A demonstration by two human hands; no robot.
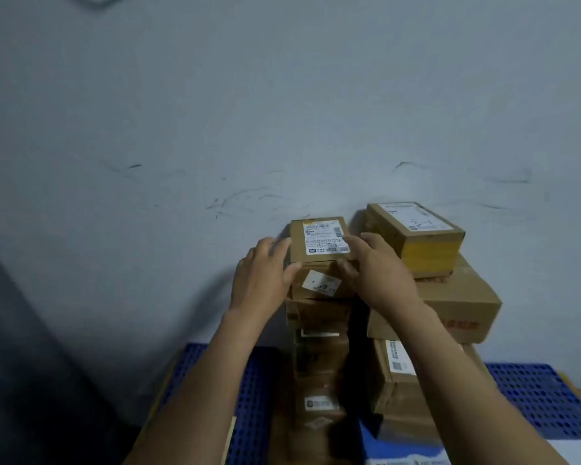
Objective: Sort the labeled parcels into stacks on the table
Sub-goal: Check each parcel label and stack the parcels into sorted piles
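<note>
Top box [317, 243] looks small and light, judging by its size. It's stiff cardboard w/ square corners, so it shouldn't flex or slip in bare hands. Best hold is prob. on opposite short sides, thumbs on the near edge, which is about where the hands are. It sits on top of the left stack [319, 350], close to the wall. That stack is tall and narrow, and the boxes under it look a bit offset, so I'd set it down square, no shoving.

Left hand [262, 273] is wrapped on the box's left side, thumb at the near corner. Right hand [376, 266] has fingers over the top right edge and thumb on the near face. Both are gripping it.

Looks: plain brown carton, white label [326, 238] covering most of the top, w/ printed text and a handwritten mark, too blurred to read. Right stack is just beside, topped by a yellow-sided box [416, 236]. Both stand on the blue perforated worktop [530, 394].
</note>
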